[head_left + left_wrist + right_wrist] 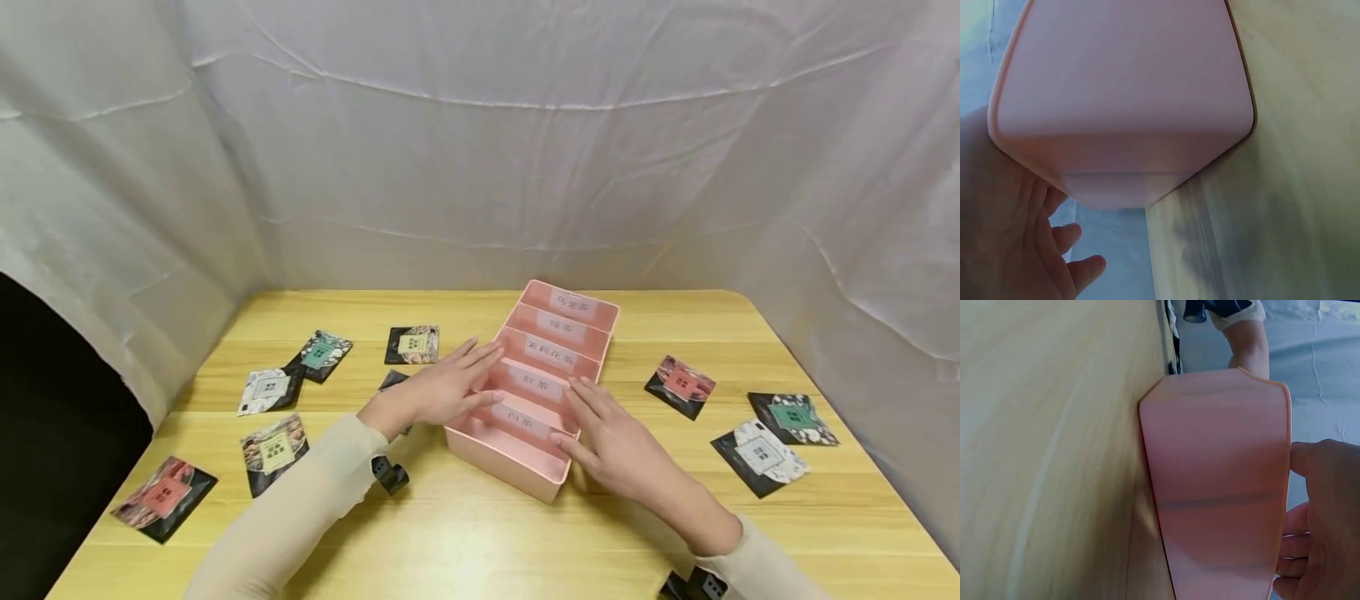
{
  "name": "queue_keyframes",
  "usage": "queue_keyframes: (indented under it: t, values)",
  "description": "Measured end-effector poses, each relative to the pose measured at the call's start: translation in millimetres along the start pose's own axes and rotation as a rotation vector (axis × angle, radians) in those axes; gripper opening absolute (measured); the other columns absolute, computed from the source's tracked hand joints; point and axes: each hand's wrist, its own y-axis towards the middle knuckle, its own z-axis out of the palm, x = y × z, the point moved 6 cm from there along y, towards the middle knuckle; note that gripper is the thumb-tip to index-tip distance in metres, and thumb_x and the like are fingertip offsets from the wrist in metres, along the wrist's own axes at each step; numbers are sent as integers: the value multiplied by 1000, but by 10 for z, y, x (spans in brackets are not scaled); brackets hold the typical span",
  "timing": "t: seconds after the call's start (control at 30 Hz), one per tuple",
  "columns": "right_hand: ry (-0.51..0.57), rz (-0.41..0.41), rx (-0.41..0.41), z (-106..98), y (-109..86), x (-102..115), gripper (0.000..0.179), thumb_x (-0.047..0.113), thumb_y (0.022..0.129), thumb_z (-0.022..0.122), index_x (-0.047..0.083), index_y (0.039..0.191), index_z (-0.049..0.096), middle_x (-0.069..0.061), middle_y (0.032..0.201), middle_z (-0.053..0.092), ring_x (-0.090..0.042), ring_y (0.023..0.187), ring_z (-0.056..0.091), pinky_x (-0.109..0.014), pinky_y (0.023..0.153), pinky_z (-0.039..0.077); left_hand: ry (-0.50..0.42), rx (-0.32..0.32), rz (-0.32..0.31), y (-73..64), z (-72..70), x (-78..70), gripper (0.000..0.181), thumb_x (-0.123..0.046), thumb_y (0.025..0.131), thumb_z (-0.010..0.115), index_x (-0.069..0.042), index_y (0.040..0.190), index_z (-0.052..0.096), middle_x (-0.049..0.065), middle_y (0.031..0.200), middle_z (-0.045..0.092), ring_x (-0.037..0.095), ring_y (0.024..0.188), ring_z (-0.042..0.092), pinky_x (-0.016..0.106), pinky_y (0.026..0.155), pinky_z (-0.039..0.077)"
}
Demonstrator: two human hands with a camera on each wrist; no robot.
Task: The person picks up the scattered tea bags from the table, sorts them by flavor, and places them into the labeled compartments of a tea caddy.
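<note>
A pink divided box (504, 467) stands slantwise on the table, split into several compartments by dividers that carry white handwritten labels. My left hand (450, 387) lies along its left rim, fingers extended and thumb over the near compartments. On the opposite side, my right hand (622, 446) touches the right rim with fairly straight fingers, its thumb near the front corner. Box walls fill much of both wrist views. In the right wrist view, my right hand (1329, 519) has its thumb and fingertips against the rim side. No packet is in either hand.
Flat packets lie on both sides: red-label ones (167, 497) (681, 385), green-label ones (321, 354) (793, 417), white-label ones (268, 388) (760, 457) and yellow-label ones (276, 450) (414, 344). Another packet (393, 380) is partly hidden behind my left hand. A pale curtain (480, 183) hangs behind the table.
</note>
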Motion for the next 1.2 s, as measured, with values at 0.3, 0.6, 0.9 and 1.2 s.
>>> queue_keyframes:
  t: [0.3,0.6,0.9,1.2]
  values:
    - [58,-51,28,24,47,-86,69,45,98,55,1,148,39,-18,155,32,-36,143,28,-53,112,30,8,-32,31,-197,6,12,72,-59,102,27,-16,158,12,1,164,7,19,148,-5,39,119,7]
    - [76,-112,80,36,75,-228,68,46,100,50,7,153,32,-10,160,24,-30,146,19,-51,115,24,93,-102,111,-365,39,27,70,-56,104,22,-11,157,18,5,163,13,23,149,9,37,119,13]
    - [81,-176,84,54,94,-293,68,45,101,50,12,155,28,-9,160,24,-25,147,18,-44,119,16,182,-154,147,-514,90,31,75,-61,101,30,-13,157,17,9,162,16,20,148,8,41,118,18]
    - [107,-274,54,74,112,-320,66,37,100,55,11,155,29,-11,159,26,-24,147,20,-41,120,14,216,-190,154,-618,109,-19,80,-66,98,29,-12,157,20,13,160,22,27,147,19,45,115,26]
